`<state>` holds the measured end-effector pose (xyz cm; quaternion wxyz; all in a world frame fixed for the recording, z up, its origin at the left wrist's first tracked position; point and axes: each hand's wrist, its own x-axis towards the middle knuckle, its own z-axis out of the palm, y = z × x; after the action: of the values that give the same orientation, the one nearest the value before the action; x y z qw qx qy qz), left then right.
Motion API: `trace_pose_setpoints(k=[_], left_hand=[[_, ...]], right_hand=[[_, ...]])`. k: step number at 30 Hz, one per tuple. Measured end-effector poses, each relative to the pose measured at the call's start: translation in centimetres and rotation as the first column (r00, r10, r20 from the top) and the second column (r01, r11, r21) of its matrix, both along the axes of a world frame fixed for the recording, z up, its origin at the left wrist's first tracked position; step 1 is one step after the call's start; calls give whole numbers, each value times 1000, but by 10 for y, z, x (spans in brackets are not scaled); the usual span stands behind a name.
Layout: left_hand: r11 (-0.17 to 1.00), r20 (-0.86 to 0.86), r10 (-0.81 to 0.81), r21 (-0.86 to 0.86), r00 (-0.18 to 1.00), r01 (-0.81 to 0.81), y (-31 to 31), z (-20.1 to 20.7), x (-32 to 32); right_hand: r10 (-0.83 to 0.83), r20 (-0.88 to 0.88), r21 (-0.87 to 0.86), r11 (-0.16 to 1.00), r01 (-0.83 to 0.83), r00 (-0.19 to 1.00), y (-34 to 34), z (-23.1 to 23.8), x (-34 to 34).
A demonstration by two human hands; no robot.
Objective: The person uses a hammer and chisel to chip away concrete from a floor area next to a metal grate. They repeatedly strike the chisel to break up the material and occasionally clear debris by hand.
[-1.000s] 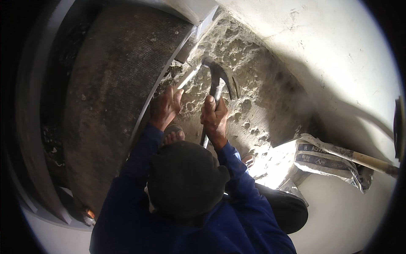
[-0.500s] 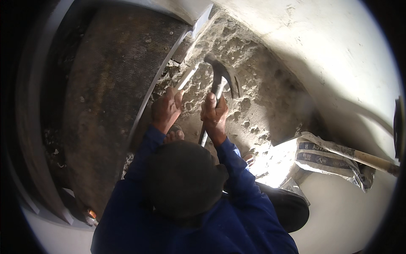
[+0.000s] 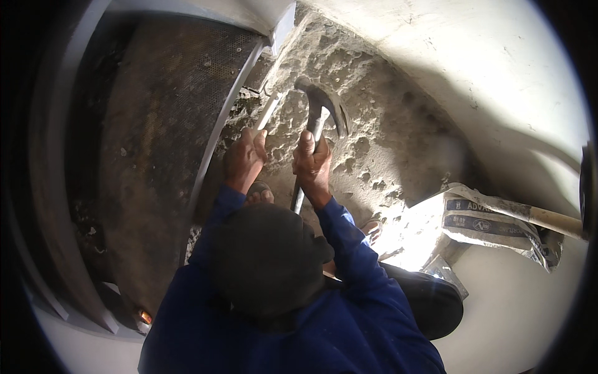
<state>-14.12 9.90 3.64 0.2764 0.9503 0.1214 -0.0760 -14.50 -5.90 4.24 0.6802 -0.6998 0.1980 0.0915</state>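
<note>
My left hand point(image 3: 245, 161) is closed around a pale, straight rod that looks like a chisel point(image 3: 267, 113), its far end pointing up and right over the rough concrete floor point(image 3: 374, 134). In my right hand point(image 3: 313, 163) is a claw hammer point(image 3: 319, 100), gripped partway along its handle, with the thumb along the shaft. The hammer's striking face hangs close to the chisel's far end, with a small gap between them in the picture. Its claw curves to the right. Blue sleeves cover both my forearms.
A dark perforated metal panel point(image 3: 168, 124) with a pale edge strip stands left of my hands. A white wall point(image 3: 492, 81) rises at right. A crumpled cement bag point(image 3: 486, 218) lies at lower right, a wooden handle point(image 3: 554, 222) across it. A sandalled foot point(image 3: 258, 194) is below my left hand.
The view has turned slightly, so the panel and both hands appear a little farther left. Both grips are unchanged, and the hammer remains close to the chisel's end.
</note>
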Motion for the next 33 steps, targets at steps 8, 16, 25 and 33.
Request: trace_pose_setpoints(k=[8, 16, 25, 33], left_hand=[[996, -92, 35, 79, 995, -27, -7, -3, 1], [1000, 2, -6, -27, 1000, 6, 1, -13, 1], [999, 8, 9, -46, 1000, -9, 7, -24, 1], [997, 34, 33, -71, 999, -30, 9, -38, -2]], right_hand=[[135, 42, -204, 971, -124, 990, -4, 10, 9], [218, 78, -376, 910, -173, 973, 3, 25, 21], [219, 65, -303, 934, -190, 974, -4, 19, 19], [153, 68, -190, 972, -137, 986, -10, 31, 7]])
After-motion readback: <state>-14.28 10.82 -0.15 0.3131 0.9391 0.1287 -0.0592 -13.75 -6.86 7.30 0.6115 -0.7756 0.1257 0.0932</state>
